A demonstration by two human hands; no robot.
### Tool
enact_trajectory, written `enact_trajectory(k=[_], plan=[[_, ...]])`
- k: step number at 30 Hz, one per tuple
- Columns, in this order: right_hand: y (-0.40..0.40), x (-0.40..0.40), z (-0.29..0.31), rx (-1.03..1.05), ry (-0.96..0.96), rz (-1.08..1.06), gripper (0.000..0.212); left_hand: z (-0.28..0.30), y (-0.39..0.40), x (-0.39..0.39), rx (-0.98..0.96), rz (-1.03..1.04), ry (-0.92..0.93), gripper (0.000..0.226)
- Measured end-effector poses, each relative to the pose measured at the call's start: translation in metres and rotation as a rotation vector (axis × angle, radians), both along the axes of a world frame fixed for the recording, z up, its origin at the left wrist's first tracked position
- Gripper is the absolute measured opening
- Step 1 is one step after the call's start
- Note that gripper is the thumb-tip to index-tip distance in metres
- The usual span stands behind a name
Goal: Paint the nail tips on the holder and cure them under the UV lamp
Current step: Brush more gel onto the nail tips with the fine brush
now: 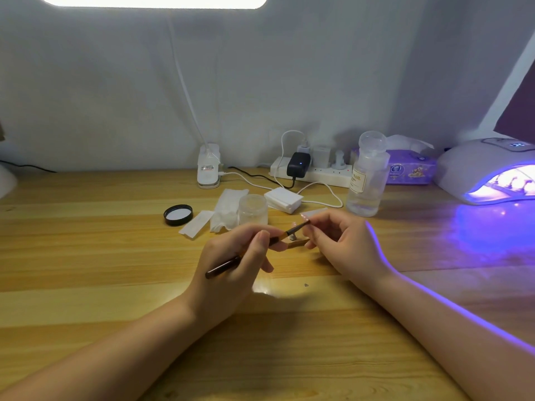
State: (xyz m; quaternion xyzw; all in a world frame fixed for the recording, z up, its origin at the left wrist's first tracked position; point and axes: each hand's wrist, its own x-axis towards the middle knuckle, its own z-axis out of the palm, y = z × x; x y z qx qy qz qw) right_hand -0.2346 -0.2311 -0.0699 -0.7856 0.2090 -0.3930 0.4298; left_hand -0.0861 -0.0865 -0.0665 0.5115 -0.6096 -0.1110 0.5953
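My left hand grips a dark-handled nail brush like a pen, its bristle end pointing up and right. The brush tip meets a small nail tip that my right hand pinches on a little holder just above the wooden table. How the holder is built is mostly hidden by my fingers. The white UV lamp stands at the far right, lit violet inside, with nail tips on a holder visible under it.
A small clear jar, its black lid, white wipes and a pad stack lie behind my hands. A clear pump bottle, power strip, tissue pack and desk lamp base line the back wall.
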Motion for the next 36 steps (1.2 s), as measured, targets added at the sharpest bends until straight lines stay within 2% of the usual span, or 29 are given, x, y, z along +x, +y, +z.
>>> enact_trajectory(k=[6,11,16,23,36], plan=[[-0.0009,0.0,-0.0006,0.003,-0.005,0.008,0.009,-0.0008,-0.001,0.0009,0.01,0.057,-0.025,0.035],[0.0003,0.0004,0.0,0.011,-0.023,0.018,0.011,-0.0013,-0.0022,0.0008,0.007,0.092,-0.031,0.025],[-0.0007,0.001,-0.0005,0.015,-0.031,0.003,0.01,-0.0001,-0.0006,-0.0016,0.019,0.043,-0.05,0.034],[0.0,0.0003,0.0,0.009,-0.035,0.004,0.019,-0.0002,0.0012,-0.0022,0.0,0.006,-0.011,0.032],[0.0008,0.0011,0.0007,0.003,-0.044,0.011,0.006,-0.0021,-0.0015,0.0003,0.016,0.086,-0.005,0.038]])
